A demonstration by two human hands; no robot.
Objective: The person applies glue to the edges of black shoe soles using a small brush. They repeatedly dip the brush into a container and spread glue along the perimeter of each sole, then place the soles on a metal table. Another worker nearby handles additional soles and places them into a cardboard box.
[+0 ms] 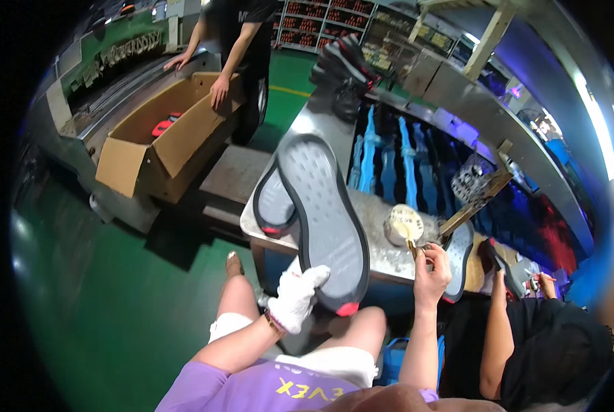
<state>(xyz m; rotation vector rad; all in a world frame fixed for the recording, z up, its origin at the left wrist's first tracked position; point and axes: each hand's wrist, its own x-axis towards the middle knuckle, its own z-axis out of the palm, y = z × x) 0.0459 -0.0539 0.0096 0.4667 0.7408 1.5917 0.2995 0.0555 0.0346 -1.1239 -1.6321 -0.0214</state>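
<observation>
My left hand (294, 299), in a white glove, grips the heel end of a shoe sole (324, 213). Its grey inner face is turned up, ringed by a black rim with a red patch at the heel. Behind it, a second grey sole (272, 200) lies on the metal table's corner. My bare right hand (432, 276) pinches a small brush (411, 246), whose head reaches to a round pot (394, 229) with a pale, cream-coloured top. Right of that hand lies another grey sole (460, 250), partly hidden by it.
Beyond the metal table (386, 264) runs a dark conveyor (427, 165) with blue strips. A wooden post (477, 202) rises beside the pot. At left, a person stands over an open cardboard box (176, 147). Another person works close on my right. Dark soles (341, 65) are piled at the back.
</observation>
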